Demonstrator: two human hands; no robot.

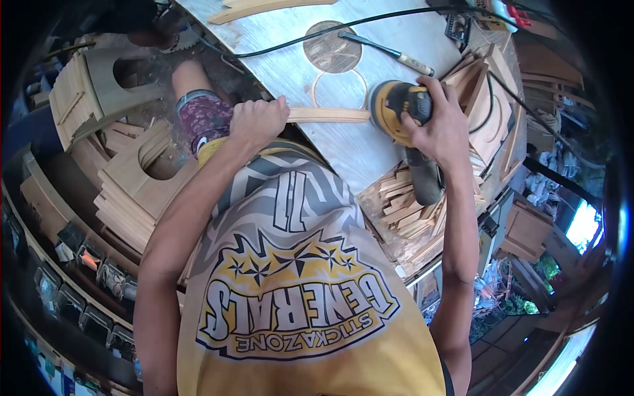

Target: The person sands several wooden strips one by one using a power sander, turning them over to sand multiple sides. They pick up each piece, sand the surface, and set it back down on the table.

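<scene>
My left hand [259, 124] is closed around the near end of a narrow wooden strip [330, 115], which reaches over the pale work board [370, 155]. In my right hand [441, 125] is a yellow and black random orbital sander [394, 109], fingers wrapped over its top. The sander is tipped on its side, and its pad edge overlaps the far end of the strip. A chisel [396, 56] lies on the board beyond the sander, its blade over a dark round patch [332, 47].
A black cord [297, 46] crosses the board. Thin wooden strips [413, 204] are piled at right, near stacked boards [485, 86]. Curved pieces [271, 8] lie at the far edge. Cut panels with round openings [135, 175] stand at left. Another person's leg [191, 79] shows near my left hand.
</scene>
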